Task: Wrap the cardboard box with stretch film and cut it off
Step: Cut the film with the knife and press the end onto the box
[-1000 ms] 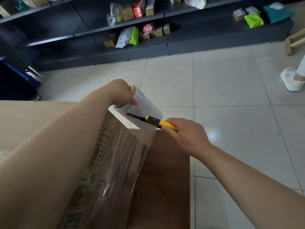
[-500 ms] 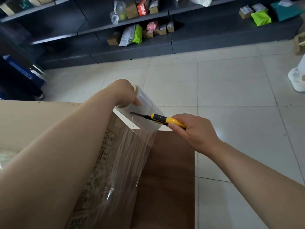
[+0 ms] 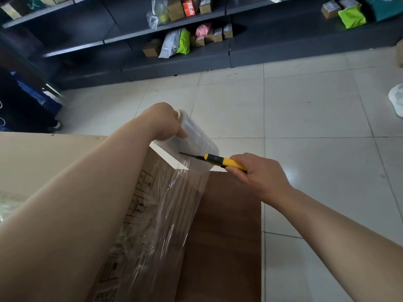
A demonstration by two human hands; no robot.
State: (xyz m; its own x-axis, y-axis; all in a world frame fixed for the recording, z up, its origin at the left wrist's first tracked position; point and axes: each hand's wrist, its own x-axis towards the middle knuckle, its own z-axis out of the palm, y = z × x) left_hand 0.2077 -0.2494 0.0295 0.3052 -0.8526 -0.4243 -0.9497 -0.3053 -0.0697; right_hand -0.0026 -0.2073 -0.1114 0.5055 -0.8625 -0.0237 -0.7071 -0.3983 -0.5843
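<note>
At the far end of the left hand (image 3: 166,122), clenched round one end of the stretch film roll (image 3: 197,141), held up above the corner of the cardboard box (image 3: 39,162). Below that grasp, a clear sheet of film (image 3: 172,210) drawn down taut and wrinkled from the roll onto the printed side of the box. Just right of the roll, right hand (image 3: 259,174) closed around a yellow utility knife (image 3: 220,161), fist at the rear of the handle. Ahead of that fist, dark blade laid across the lower part of the roll, pointing toward the left hand, tip near the spot where the film leaves the roll; whether the edge bites into the film, cannot tell. Under the right wrist, a brown wooden surface (image 3: 231,236) beside the box. Beyond both hands, pale tiled floor (image 3: 305,118). Farther still, dark shelving (image 3: 272,49) holding small cartons and green, white and pink parcels. Off to the left of the left forearm, a blue crate (image 3: 32,94), partly in shadow
</note>
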